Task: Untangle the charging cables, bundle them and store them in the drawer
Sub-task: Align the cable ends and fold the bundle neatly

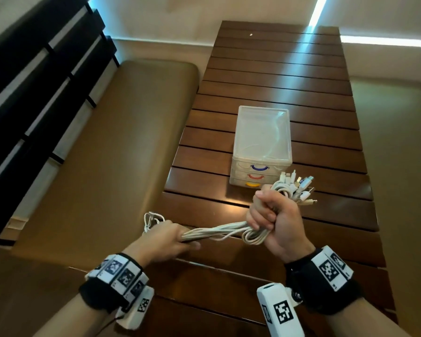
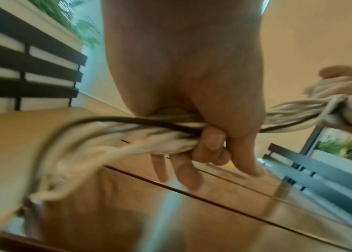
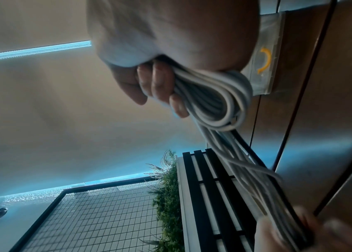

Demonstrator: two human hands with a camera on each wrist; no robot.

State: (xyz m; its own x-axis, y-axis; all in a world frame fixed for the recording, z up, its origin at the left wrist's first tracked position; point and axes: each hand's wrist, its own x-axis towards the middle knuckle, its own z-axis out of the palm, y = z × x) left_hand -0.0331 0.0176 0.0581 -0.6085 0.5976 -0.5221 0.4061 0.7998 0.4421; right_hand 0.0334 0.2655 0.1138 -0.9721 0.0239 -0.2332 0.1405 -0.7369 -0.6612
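Several white charging cables (image 1: 219, 231) run as one bundle between my hands above the near end of the table. My right hand (image 1: 267, 215) grips the bundle in a fist, with looped cable (image 3: 218, 102) hanging below it and the plugs (image 1: 299, 188) fanning out above. My left hand (image 1: 170, 237) holds the other stretch of cables (image 2: 140, 136), with loose ends (image 1: 152, 218) trailing out to the left. A small translucent drawer unit (image 1: 263, 132) stands on the table beyond my right hand, its three drawers closed, with blue, red and yellow handles (image 3: 264, 60).
The dark slatted wooden table (image 1: 277, 76) stretches away from me. A tan cushioned bench (image 1: 107, 154) runs along its left side, with a black slatted backrest (image 1: 34, 76) behind it. Another cushioned seat (image 1: 404, 166) lies to the right.
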